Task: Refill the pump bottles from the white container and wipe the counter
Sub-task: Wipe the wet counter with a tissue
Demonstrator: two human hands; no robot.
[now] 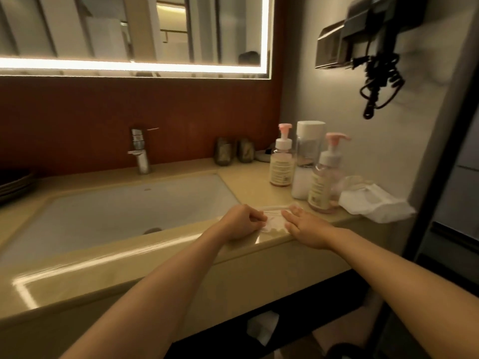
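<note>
Two pump bottles with pink tops stand on the beige counter (pixel 248 182) at the right: one farther back (pixel 282 161), one nearer (pixel 325 182). Between them rises the tall white container (pixel 307 161) with a white cap. A small white tissue (pixel 274 222) lies flat on the counter near the front edge. My left hand (pixel 239 222) pinches the tissue's left side with curled fingers. My right hand (pixel 304 228) rests flat, fingers spread, on its right side.
A white sink basin (pixel 124 211) with a chrome faucet (pixel 140 151) fills the left. Two dark cups (pixel 234 151) stand by the red wall. Crumpled white wrapping (pixel 373 203) lies at the counter's right end. A hair dryer (pixel 375 60) hangs on the right wall.
</note>
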